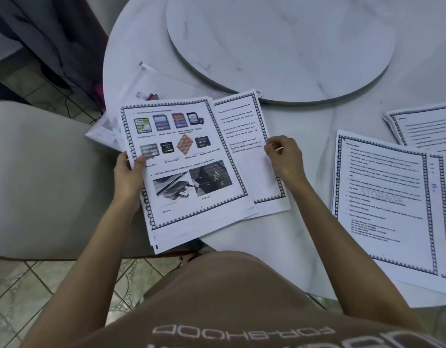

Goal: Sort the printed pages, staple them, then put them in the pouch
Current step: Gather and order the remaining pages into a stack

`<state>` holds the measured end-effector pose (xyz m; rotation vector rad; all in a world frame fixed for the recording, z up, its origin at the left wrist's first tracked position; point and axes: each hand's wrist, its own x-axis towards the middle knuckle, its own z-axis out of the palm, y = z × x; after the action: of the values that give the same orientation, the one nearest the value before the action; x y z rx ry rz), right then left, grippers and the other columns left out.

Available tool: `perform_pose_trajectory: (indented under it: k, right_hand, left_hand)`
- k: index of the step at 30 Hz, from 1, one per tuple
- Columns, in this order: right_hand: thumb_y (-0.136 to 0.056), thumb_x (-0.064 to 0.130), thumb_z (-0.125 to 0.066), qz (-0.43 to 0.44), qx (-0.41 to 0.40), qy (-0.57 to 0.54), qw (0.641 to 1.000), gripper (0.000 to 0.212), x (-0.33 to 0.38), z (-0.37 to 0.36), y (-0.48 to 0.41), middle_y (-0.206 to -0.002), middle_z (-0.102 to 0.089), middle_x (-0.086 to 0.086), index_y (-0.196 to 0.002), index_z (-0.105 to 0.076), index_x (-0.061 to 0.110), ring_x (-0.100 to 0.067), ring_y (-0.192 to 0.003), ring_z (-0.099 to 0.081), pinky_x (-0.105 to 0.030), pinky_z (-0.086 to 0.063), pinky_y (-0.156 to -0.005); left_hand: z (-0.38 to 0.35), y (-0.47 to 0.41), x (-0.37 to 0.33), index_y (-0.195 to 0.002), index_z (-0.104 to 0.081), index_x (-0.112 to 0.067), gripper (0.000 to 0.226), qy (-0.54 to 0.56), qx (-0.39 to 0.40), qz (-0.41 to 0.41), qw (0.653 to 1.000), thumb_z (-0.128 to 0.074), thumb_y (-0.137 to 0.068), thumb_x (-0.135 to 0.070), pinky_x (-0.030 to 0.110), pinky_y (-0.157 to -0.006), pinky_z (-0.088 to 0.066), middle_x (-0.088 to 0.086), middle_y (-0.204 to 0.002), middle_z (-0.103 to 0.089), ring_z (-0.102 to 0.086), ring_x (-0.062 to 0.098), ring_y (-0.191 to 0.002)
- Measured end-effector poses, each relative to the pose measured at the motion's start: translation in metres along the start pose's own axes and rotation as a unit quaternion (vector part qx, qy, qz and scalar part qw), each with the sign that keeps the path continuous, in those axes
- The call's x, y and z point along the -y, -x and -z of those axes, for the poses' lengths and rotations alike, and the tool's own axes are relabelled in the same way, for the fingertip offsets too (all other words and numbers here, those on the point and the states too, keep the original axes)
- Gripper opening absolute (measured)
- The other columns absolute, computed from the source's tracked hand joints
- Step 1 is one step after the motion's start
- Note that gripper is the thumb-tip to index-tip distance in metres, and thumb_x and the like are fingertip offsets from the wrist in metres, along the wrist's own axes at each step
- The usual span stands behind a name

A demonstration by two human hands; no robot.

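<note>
A stack of printed pages [191, 172] hangs over the table's left edge; its top sheet shows memory cards and USB pictures. My left hand [127, 177] grips the stack's left edge, thumb on top. My right hand [283, 156] pinches the right edge of a text page [247, 136] that slides out from under the top sheet. A clear plastic pouch [141, 81] with a white zip lies on the table behind the stack. More bordered pages [382, 197] lie spread on the table at the right, and another pile [427, 124] sits further back. No stapler can be made out.
A round marble table [317, 126] carries a raised turntable [279, 46] in its middle. A grey chair seat [48, 172] stands to the left, under the overhanging stack. Small red and white items [149, 96] lie near the pouch. Tiled floor shows below.
</note>
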<state>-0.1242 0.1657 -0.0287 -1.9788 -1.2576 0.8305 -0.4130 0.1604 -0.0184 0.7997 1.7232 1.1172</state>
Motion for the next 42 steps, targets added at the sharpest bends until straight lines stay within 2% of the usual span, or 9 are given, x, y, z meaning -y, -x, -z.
perform_pose_trajectory:
  k: [5, 8, 12, 19, 22, 29, 33, 38, 42]
  right_hand:
    - [-0.088, 0.023, -0.060, -0.040, 0.011, 0.029, 0.999, 0.037, -0.003, 0.000, -0.007, -0.120, -0.054, -0.013, -0.120, -0.053, 0.005, -0.020, -0.104, -0.054, -0.017, -0.035, -0.085]
    - [-0.087, 0.017, -0.060, -0.032, 0.029, 0.049, 0.998, 0.025, 0.001, -0.004, -0.007, -0.106, -0.065, -0.011, -0.108, -0.063, 0.004, -0.017, -0.091, -0.056, -0.014, -0.037, -0.080]
    - [-0.086, 0.009, -0.057, -0.027, 0.033, 0.044, 0.998, 0.016, 0.003, -0.005, -0.009, -0.099, -0.070, -0.012, -0.096, -0.069, 0.004, -0.016, -0.083, -0.058, -0.029, -0.048, -0.088]
    - [-0.090, 0.010, -0.053, -0.031, -0.008, 0.022, 0.999, 0.018, 0.000, 0.003, -0.014, -0.084, -0.060, -0.001, -0.099, -0.066, 0.003, -0.013, -0.080, -0.054, -0.009, -0.042, -0.064]
    - [-0.089, 0.010, -0.054, -0.042, -0.011, 0.017, 0.999, 0.018, -0.006, 0.003, -0.014, -0.075, -0.057, 0.003, -0.100, -0.066, 0.004, -0.014, -0.078, -0.054, -0.001, -0.038, -0.056]
    - [-0.089, 0.010, -0.055, -0.052, -0.019, 0.009, 0.998, 0.017, -0.015, 0.007, -0.012, -0.076, -0.058, 0.000, -0.100, -0.066, 0.004, -0.014, -0.072, -0.053, -0.007, -0.039, -0.061]
    - [-0.089, 0.012, -0.055, -0.047, -0.024, 0.011, 0.999, 0.016, -0.018, 0.010, -0.011, -0.080, -0.060, -0.003, -0.099, -0.066, 0.005, -0.014, -0.075, -0.053, -0.007, -0.039, -0.061]
    - [-0.090, 0.013, -0.054, -0.044, -0.045, -0.008, 0.998, 0.014, -0.023, 0.017, -0.009, -0.076, -0.059, 0.000, -0.097, -0.065, 0.006, -0.004, -0.063, -0.050, 0.000, -0.037, -0.052]
    - [-0.090, 0.012, -0.055, -0.053, -0.073, -0.022, 0.996, 0.016, -0.029, 0.033, -0.008, -0.088, -0.062, -0.004, -0.100, -0.065, 0.006, -0.013, -0.077, -0.056, 0.001, -0.038, -0.057]
  left_hand:
    - [0.027, -0.014, -0.002, -0.123, -0.045, -0.004, 0.029, -0.054, -0.037, -0.036, 0.997, -0.046, -0.097, -0.016, 0.032, -0.078, -0.047, 0.014, -0.122, -0.058, -0.058, 0.020, -0.094]
    - [0.041, -0.019, -0.006, -0.126, -0.044, -0.002, 0.032, -0.076, -0.057, -0.052, 0.994, -0.045, -0.097, -0.016, 0.031, -0.079, -0.045, 0.013, -0.121, -0.057, -0.055, 0.019, -0.098]
    - [0.055, -0.023, -0.011, -0.115, -0.046, -0.012, 0.018, -0.097, -0.071, -0.070, 0.990, -0.044, -0.097, -0.016, 0.029, -0.081, -0.042, 0.013, -0.124, -0.056, -0.053, 0.018, -0.098]
    - [0.070, -0.030, -0.009, -0.101, -0.044, -0.017, 0.005, -0.105, -0.090, -0.090, 0.986, -0.045, -0.096, -0.015, 0.005, -0.057, -0.044, -0.010, -0.086, -0.053, -0.053, 0.004, -0.074]
    - [0.073, -0.033, -0.006, -0.094, -0.047, -0.024, 0.009, -0.092, -0.091, -0.099, 0.987, -0.044, -0.097, -0.015, 0.013, -0.071, -0.047, -0.006, -0.095, -0.058, -0.056, 0.017, -0.094]
    - [0.075, -0.030, 0.005, -0.125, -0.041, -0.004, 0.030, -0.130, -0.097, -0.122, 0.979, -0.038, -0.099, -0.019, 0.038, -0.100, -0.044, 0.011, -0.129, -0.053, -0.052, 0.023, -0.116]
    - [0.073, -0.029, 0.004, -0.118, -0.045, -0.012, 0.021, -0.139, -0.098, -0.136, 0.976, -0.036, -0.099, -0.012, 0.027, -0.095, -0.041, 0.013, -0.131, -0.053, -0.051, 0.017, -0.110]
    - [0.067, -0.029, -0.001, -0.125, -0.043, -0.001, 0.029, -0.095, -0.088, -0.110, 0.985, -0.037, -0.098, -0.009, 0.036, -0.099, -0.045, 0.013, -0.130, -0.053, -0.054, 0.022, -0.113]
    - [0.058, -0.027, -0.001, -0.107, -0.049, -0.016, 0.015, -0.063, -0.077, -0.097, 0.990, -0.038, -0.098, -0.009, 0.033, -0.094, -0.046, 0.013, -0.128, -0.054, -0.053, 0.018, -0.106]
